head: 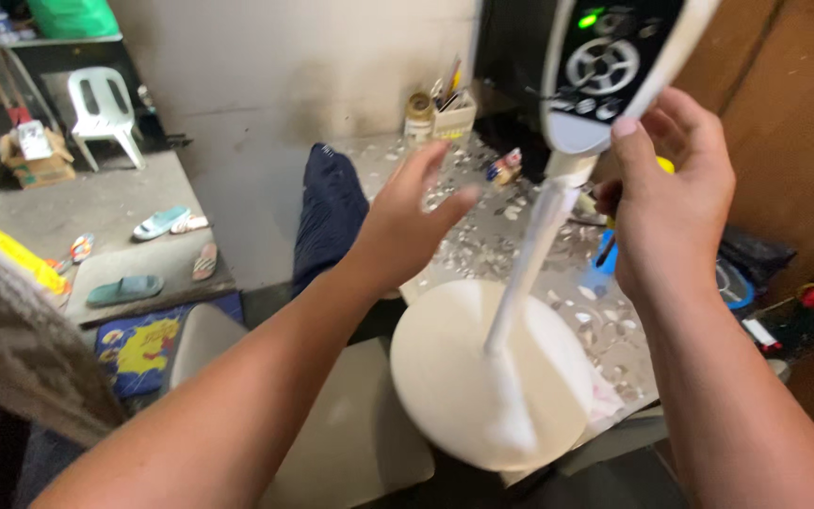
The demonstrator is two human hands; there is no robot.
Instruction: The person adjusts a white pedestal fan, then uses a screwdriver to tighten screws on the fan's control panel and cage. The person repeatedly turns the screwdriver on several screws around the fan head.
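Your right hand [671, 203] pinches the lower edge of the white-and-black fan control head w/ green light [610, 66], top right; your left hand [407, 221] is spread, touching nothing, just left of the white plastic stem [534, 254]. The round white base [445, 372] overhangs the near edge of the patterned glossy table [482, 240]. Clutter at far side: cardboard pen box [454, 113], dark blue cloth [327, 212] draped at left edge; grey seat [350, 434] near-left below.

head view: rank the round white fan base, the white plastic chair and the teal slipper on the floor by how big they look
1. round white fan base, by far the largest.
2. white plastic chair.
3. teal slipper, smallest.
The base sits close to the camera and the chair far back, so this ranks apparent size only.
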